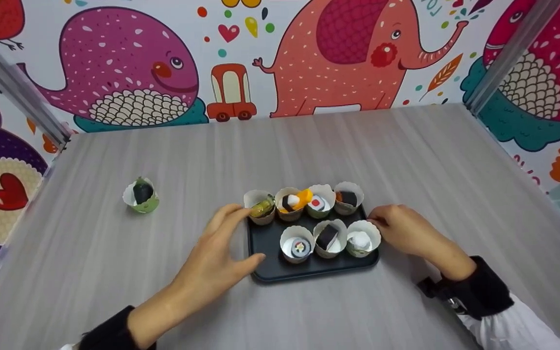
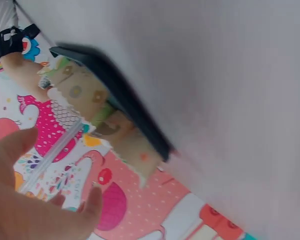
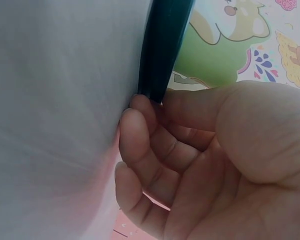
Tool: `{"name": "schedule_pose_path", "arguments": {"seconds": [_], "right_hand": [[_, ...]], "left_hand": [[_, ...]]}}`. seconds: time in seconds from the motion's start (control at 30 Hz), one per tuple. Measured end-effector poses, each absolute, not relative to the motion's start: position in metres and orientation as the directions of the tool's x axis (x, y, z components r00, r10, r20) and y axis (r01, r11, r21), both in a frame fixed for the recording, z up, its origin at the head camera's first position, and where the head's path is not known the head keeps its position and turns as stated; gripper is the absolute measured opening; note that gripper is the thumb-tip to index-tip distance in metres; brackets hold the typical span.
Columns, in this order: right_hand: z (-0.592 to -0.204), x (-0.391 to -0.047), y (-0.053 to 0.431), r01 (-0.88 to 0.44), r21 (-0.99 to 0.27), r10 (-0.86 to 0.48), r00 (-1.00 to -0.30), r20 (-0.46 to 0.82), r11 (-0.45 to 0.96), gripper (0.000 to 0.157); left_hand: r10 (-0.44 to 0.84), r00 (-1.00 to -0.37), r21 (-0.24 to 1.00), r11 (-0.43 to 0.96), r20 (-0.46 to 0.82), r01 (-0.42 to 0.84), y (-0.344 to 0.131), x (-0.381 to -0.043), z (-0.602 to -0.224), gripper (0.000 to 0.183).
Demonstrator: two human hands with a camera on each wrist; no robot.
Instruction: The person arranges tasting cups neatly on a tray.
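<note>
A black tray [image 1: 264,245] lies on the table, bearing several paper cups with small toy sushi pieces. The back row starts with a cup holding a yellow-green piece [image 1: 262,208] at the left; three cups stand in front, one with a white lump [image 1: 359,239]. My left hand [image 1: 209,255] is spread at the tray's left side, fingers extended and thumb apart, its fingertips close to the back-left cup. In the left wrist view its fingers hold nothing. My right hand [image 1: 404,228] pinches the tray's right edge between thumb and fingers, seen closely on the tray rim [image 3: 165,45].
A single green-and-white paper cup [image 1: 145,204] with a dark piece in it stands apart at the left of the table [image 1: 187,160]. Patterned walls with cartoon animals close off the back and both sides. A metal post [image 1: 508,63] rises at the back right corner.
</note>
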State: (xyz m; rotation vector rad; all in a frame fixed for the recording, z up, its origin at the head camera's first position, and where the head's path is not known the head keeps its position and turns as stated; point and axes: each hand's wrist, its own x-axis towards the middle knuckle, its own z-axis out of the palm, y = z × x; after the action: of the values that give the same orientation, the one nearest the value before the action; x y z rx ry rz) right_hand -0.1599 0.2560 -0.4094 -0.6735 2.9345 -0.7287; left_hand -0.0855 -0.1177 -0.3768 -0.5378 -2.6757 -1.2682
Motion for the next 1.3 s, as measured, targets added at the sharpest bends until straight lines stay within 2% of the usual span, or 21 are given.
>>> {"name": "schedule_pose_path", "arguments": {"seconds": [0.27,0.53,0.9,1.3], "right_hand": [[-0.408,-0.160,0.256,-0.378,-0.460,-0.407,-0.913,0.040,0.803,0.010],[-0.407,-0.160,0.255,-0.368,-0.461,-0.401,-0.915,0.028,0.808,0.011],[-0.408,-0.160,0.254,-0.373,-0.460,-0.402,-0.915,0.037,0.806,0.011],[-0.408,-0.160,0.254,-0.388,-0.454,-0.411,-0.910,0.051,0.802,0.010]], "left_hand": [[0.146,-0.932,0.645,0.686,0.333,0.338,-0.152,-0.085,-0.383,0.086],[0.036,-0.976,0.630,0.759,0.215,0.167,-0.180,-0.093,-0.383,0.103],[-0.132,-0.982,0.558,0.829,0.135,-0.035,-0.217,-0.114,-0.388,0.116],[-0.192,-0.981,0.540,0.826,-0.006,-0.165,-0.250,-0.152,-0.390,0.123]]}}
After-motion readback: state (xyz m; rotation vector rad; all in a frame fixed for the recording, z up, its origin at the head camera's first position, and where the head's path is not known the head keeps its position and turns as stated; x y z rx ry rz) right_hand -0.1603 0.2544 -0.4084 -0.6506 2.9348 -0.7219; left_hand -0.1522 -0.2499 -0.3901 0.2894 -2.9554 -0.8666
